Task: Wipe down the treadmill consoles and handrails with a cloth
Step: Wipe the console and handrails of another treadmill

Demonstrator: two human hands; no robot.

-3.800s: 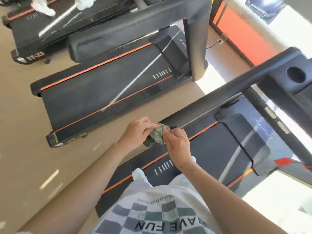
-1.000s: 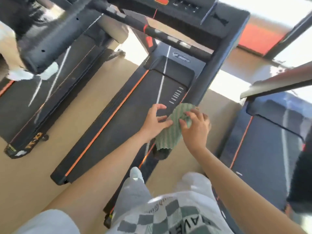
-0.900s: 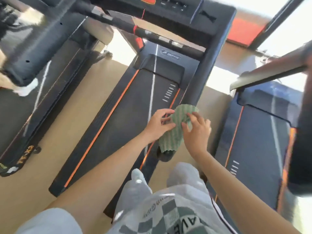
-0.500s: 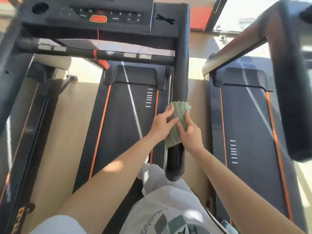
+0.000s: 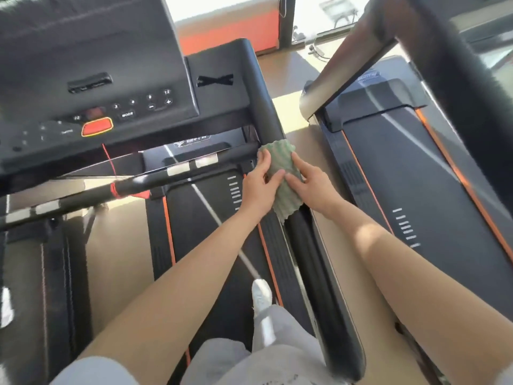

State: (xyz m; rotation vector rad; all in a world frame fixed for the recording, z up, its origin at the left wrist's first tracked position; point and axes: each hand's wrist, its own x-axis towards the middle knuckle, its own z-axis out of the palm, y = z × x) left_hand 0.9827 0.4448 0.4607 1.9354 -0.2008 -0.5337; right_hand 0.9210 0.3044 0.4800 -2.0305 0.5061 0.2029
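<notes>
A green ribbed cloth (image 5: 281,162) is draped over the black right handrail (image 5: 319,273) of the treadmill I stand on, just below the point where the rail meets the console (image 5: 111,107). My left hand (image 5: 259,188) grips the cloth's left side, with the thumb lying across the fabric. From the right, my right hand (image 5: 309,186) holds the cloth against the rail with fingers and thumb. The console has an orange stop button (image 5: 97,127) and small numbered keys.
A black crossbar (image 5: 177,173) with silver pads and a red safety cord (image 5: 111,168) runs below the console. A second treadmill (image 5: 416,176) stands to the right across a strip of tan floor, its handrail (image 5: 352,56) angling overhead. My shoe (image 5: 261,295) is on the belt.
Both hands have slid the cloth up the right handrail, from its middle to just under the console. My head has come closer to the console.
</notes>
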